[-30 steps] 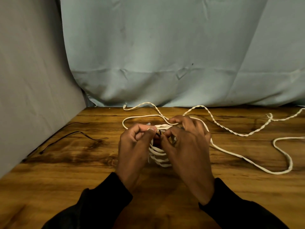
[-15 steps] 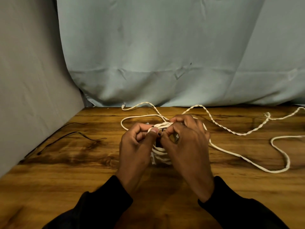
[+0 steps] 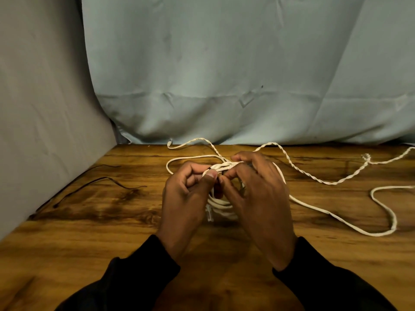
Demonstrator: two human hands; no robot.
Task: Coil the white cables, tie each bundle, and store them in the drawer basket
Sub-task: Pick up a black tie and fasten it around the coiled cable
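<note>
Both hands meet over a coil of white cable (image 3: 221, 204) held just above the wooden surface (image 3: 94, 223). The left hand (image 3: 186, 198) pinches the coil's top strands between thumb and curled fingers; the right hand (image 3: 258, 194) curls around the same bundle from the other side. Loose white cable (image 3: 314, 205) trails away beyond the right hand. A thin black wire (image 3: 107, 180) lies well off to the left hand's outer side.

Wooden table (image 3: 89, 232), white cables (image 3: 325, 182), black wire (image 3: 107, 179)

two bare hands, long black sleeves (image 3: 139, 279) (ending at both wrists).
</note>
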